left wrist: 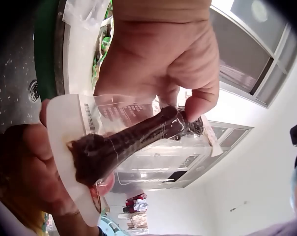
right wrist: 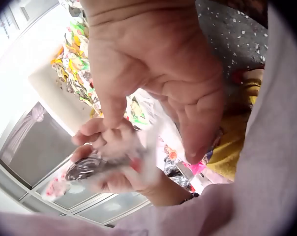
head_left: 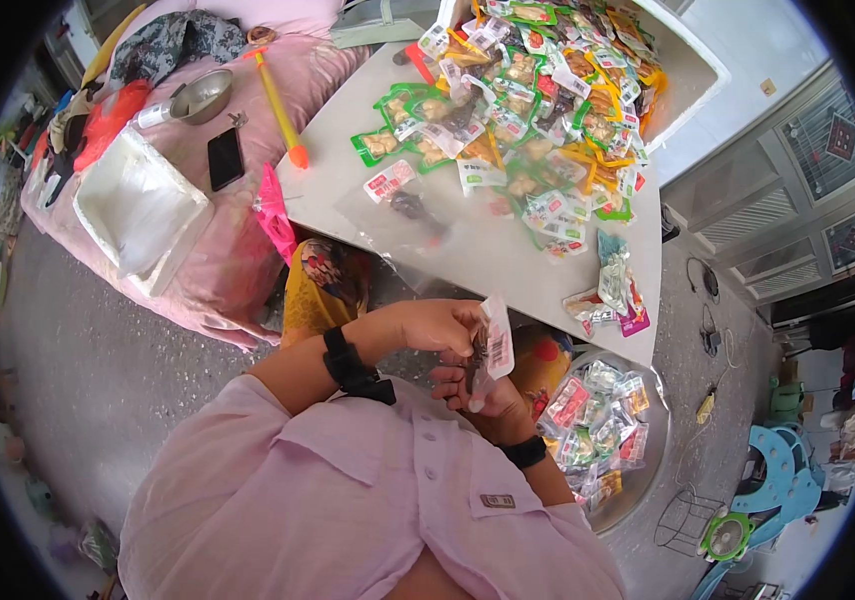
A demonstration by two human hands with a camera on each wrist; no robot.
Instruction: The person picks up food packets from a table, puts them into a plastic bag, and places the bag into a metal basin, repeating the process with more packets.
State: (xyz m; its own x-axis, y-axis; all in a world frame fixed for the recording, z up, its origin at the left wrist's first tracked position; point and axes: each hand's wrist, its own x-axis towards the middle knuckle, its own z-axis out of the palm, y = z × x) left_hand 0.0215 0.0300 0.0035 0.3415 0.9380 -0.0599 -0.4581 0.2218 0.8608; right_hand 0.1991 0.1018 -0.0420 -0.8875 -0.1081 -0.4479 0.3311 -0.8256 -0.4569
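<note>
The left hand [head_left: 443, 325] pinches one end of a clear food packet [head_left: 496, 345] with a white label strip. Inside the plastic is a dark brown, bone-shaped piece [left wrist: 124, 147], seen close in the left wrist view, where the left hand [left wrist: 161, 61] is above it. Below and beside the packet is the right hand [head_left: 493, 398], its fingers spread. The right wrist view has the right hand [right wrist: 156, 64] with a wide gap between thumb and fingers; the blurred packet [right wrist: 87, 168] is by the left hand [right wrist: 111, 142]. Whether the right fingers touch the packet is unclear.
A white table [head_left: 328, 120] bears a large heap of food packets [head_left: 538, 100] spilling from a white foam box [head_left: 693, 75]. Beside the right arm, a metal basin [head_left: 660, 400] holds more packets. On the pink bed are an empty foam box [head_left: 198, 215], a phone [head_left: 226, 158] and a bowl.
</note>
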